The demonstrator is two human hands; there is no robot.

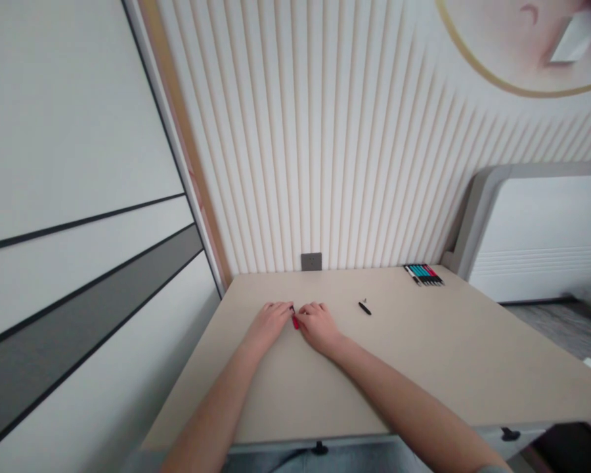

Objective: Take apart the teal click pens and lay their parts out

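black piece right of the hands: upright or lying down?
Lying down: the black piece stretches lengthwise along the tabletop, apart from the right hand.

No text, label, brand, number or sign can be read. The small red piece (pixel 296 323), the black piece (pixel 365 309) to its right and the row of pens (pixel 424 274) by the wall show too small and soft to tell whether they carry print. On the wall socket (pixel 311 262), no lettering is legible.
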